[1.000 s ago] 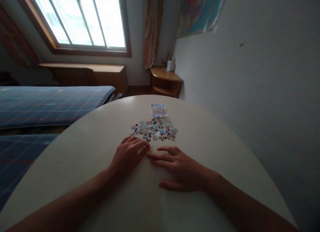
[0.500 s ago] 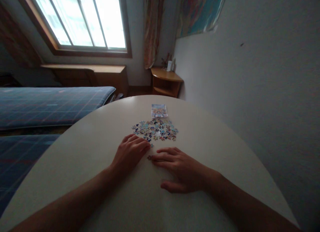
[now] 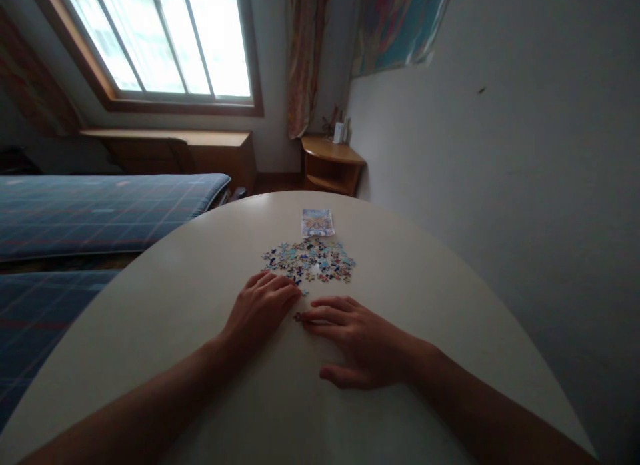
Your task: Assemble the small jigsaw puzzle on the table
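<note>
A loose heap of small jigsaw puzzle pieces, mostly blue, white and brown, lies spread on the white round table. My left hand rests just in front of the heap, its fingers bent and held together. A light blue puzzle piece shows at its fingertips; the grip itself is partly hidden. To the right, my right hand lies palm down with its thumb spread away from the fingers. Its fingertips touch a small brown puzzle piece flat on the tabletop.
Behind the heap lies a small printed picture sheet. Blue plaid mattresses stand left of the table, and a white wall runs along the right. A wooden corner shelf is beyond the far edge.
Both hands stay nearly in place. The light blue piece at my left fingertips shows slightly farther right, and the brown piece by my right fingers seems slightly turned.
</note>
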`<state>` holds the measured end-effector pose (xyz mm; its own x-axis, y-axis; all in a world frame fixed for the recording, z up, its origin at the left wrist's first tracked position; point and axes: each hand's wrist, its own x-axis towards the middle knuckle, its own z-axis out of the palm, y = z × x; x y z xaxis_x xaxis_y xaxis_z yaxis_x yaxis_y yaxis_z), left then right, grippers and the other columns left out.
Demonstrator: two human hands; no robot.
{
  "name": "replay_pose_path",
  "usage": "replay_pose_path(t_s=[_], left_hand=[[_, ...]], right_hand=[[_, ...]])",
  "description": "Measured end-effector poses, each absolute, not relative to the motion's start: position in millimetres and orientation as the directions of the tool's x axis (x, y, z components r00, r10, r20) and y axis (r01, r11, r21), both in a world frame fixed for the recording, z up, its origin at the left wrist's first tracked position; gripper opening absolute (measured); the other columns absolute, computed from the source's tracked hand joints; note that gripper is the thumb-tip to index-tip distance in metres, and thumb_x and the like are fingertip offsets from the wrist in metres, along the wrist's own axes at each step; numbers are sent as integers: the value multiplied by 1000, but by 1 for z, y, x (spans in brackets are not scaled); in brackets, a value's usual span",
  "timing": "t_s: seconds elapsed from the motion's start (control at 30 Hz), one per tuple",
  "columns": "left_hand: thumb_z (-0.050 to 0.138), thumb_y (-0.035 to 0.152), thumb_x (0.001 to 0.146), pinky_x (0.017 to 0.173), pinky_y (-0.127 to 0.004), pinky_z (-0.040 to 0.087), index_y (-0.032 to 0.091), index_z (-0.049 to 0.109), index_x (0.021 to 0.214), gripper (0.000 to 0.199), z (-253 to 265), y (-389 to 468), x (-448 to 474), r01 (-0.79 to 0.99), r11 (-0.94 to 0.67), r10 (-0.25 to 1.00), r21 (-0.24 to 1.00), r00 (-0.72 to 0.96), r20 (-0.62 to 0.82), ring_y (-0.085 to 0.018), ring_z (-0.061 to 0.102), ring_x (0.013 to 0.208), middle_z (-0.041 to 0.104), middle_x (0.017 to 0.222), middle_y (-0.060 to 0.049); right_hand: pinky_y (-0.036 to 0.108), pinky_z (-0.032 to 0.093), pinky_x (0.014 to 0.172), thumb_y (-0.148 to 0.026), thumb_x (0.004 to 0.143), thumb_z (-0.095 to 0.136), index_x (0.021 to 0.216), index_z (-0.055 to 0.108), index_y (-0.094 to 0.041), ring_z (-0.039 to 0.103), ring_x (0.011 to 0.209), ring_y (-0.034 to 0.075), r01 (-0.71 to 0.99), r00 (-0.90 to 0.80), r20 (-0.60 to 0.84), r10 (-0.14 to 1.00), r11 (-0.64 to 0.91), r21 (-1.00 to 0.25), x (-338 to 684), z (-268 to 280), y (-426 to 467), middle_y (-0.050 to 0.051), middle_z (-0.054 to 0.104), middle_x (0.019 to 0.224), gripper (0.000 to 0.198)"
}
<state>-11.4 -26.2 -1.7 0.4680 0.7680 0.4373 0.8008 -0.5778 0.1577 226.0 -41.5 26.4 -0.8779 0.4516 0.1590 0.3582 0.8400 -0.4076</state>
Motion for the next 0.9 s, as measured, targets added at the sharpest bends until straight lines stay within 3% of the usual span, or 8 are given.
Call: replay_pose_path(t_s=[0.17,0.33,0.5,0.7,0.9], left_hand=[[61,21,93,91,-36,44,25,70,92,10,-1,-26,-12,805,-572,776,158,469,421,-20,65,94,73,101,1],[57,24,96,94,-38,44,26,71,95,14,-2,-24,-13,796,-585,767,157,480,426,-19,67,93,74,103,0],[57,23,96,96,-42,46,25,69,101,13,-4,-24,-13,799,-580,771,158,477,423,-21,68,96,74,105,-1],[58,23,95,96,-43,49,24,67,101,11,-5,-26,-14,812,-565,781,147,470,410,-22,68,98,73,105,-1],[58,23,94,87,-39,54,24,67,99,10,-6,-26,-13,816,-553,796,166,459,395,-22,67,96,73,105,-2]], right_hand=[[42,35,111,-45,85,64,132,57,-19,47,131,25,336,-852,259,454,855,-394,227,26,-39,9,60,135,54],[45,43,104,-27,91,56,113,65,-22,57,117,24,619,-543,414,731,681,-391,238,17,-18,9,68,119,24],[49,40,108,-30,91,49,129,57,-15,53,124,29,795,-315,388,866,464,-391,254,3,4,14,63,128,42],[51,34,113,-30,93,42,141,47,-13,43,136,30,867,-295,258,920,371,-333,258,-6,8,13,54,142,51],[52,36,111,-30,91,45,136,51,-13,47,132,32,882,-257,291,922,347,-318,259,-9,10,14,57,138,49]])
